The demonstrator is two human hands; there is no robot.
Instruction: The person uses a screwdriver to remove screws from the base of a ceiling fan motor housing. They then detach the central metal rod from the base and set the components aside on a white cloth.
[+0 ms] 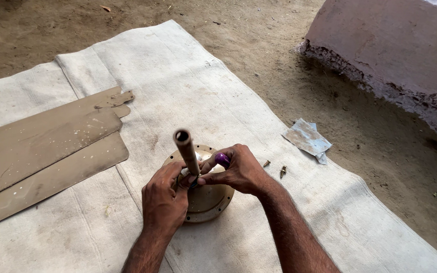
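I see my left hand (164,198) pinching the base of the down rod (185,150) on the ceiling-fan motor housing (206,201), which sits on the cloth (188,76). My right hand (238,171) grips a purple-handled screwdriver (222,160), its tip hidden.

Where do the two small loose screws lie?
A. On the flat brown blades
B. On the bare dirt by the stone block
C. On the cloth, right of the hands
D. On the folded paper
C: the two screws sit on the white cloth, just right of the right hand, short of the folded paper.
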